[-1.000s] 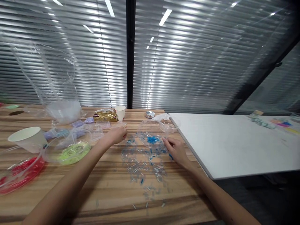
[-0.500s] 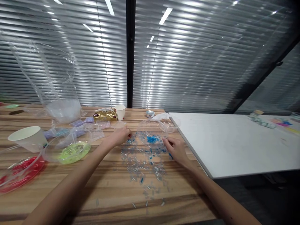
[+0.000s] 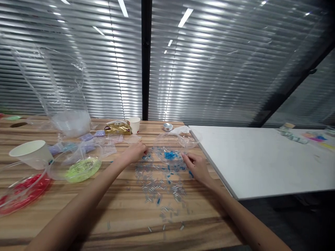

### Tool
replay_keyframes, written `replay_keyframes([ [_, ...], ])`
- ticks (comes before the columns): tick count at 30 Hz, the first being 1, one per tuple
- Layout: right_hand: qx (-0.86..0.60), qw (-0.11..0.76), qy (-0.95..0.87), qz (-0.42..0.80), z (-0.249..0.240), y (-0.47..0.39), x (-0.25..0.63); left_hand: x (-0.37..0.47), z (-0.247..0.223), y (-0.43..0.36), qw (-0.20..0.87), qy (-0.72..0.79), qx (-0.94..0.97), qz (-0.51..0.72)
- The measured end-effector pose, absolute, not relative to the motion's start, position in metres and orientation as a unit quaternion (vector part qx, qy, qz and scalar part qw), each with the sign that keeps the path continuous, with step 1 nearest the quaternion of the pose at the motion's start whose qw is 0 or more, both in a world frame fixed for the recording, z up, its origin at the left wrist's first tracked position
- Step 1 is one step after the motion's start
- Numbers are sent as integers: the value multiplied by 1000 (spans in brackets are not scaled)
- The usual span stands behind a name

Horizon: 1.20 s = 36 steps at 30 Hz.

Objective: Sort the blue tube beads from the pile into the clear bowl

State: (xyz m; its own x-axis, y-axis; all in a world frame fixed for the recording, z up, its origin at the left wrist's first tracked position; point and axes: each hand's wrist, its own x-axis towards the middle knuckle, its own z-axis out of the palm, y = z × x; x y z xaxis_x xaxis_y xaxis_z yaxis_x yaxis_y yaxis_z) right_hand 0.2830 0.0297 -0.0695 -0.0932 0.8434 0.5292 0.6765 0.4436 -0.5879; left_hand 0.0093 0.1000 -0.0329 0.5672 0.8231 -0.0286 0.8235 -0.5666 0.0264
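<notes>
A round clear plastic container (image 3: 157,140) stands on the wooden table with a heap of small blue pieces (image 3: 170,155) in it. Left of it, my left hand (image 3: 136,152) is closed, its fingertips curled down over the pieces there; what it pinches, if anything, is hidden. My right hand (image 3: 195,166) is closed in a pinch close to the container's right side. I cannot make out anything between those fingers. Many clear tube-like pieces (image 3: 153,186) lie scattered in front of the container, with a few blue ones (image 3: 158,201) among them.
To the left are a red-filled dish (image 3: 31,191), a yellow-green-filled dish (image 3: 83,169) and a paper cup (image 3: 30,153). Behind stand a large clear bag (image 3: 70,122), a gold packet (image 3: 117,129), another paper cup (image 3: 134,124) and small bags. A white table (image 3: 261,160) adjoins on the right.
</notes>
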Motion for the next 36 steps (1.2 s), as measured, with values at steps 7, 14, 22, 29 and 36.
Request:
replay_keyframes([
  [7,-519,428,-734,97,-70,30,283,9,-33,100,23,458,889,-12],
  [14,-520,429,-731,104,-69,30,283,7,-36,103,21,458,888,-18],
  [22,-521,422,-734,105,-71,30,284,8,-35,101,16,460,887,-23],
  [29,-522,419,-735,106,-70,30,284,10,-34,99,13,455,890,-25],
  [36,-522,414,-738,108,-71,31,284,9,-33,98,11,452,892,-23],
])
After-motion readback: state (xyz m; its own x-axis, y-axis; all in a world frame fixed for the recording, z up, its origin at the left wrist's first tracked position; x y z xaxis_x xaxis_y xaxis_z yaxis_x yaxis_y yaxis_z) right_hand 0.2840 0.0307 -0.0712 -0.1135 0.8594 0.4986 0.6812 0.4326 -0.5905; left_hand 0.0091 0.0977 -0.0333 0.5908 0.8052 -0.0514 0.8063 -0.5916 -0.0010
